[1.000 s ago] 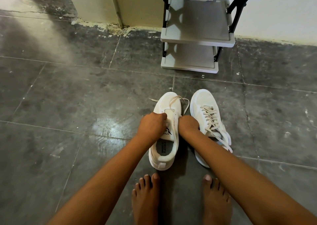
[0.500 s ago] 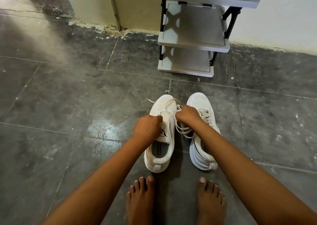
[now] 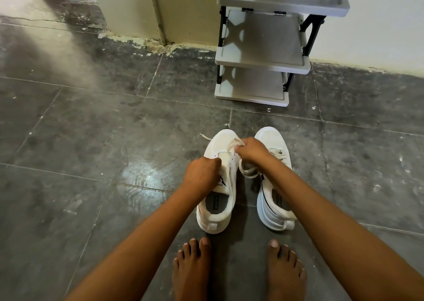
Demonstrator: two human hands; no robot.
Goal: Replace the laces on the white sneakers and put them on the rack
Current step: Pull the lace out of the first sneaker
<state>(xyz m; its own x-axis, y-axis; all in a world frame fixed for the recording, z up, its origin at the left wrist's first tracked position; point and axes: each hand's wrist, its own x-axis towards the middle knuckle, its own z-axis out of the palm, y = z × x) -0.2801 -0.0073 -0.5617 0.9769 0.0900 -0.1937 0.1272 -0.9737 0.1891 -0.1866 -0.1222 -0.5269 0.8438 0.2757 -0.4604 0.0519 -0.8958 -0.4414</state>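
Grey floor tiles (image 3: 114, 140) carry both sneakers before the rack (image 3: 261, 60). Left hand (image 3: 202, 174) grips the left sneaker (image 3: 218, 186) to steady it; right hand (image 3: 251, 149) pinches its lace (image 3: 235, 143), pulling it free.

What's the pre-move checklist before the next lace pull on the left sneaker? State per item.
1. Left hand steadying the left sneaker at the tongue: ok.
2. Right hand has a grip on the lace: ok, pinched near the toe end.
3. Lace clear of all eyelets: cannot tell, hands cover them.
4. Slack loop hangs free between the shoes: ok.
5. Right sneaker out of the way: ok, beside it, own lace in.
6. Rack shelves free for the pair: ok for the lower two; top shelf mostly out of view.
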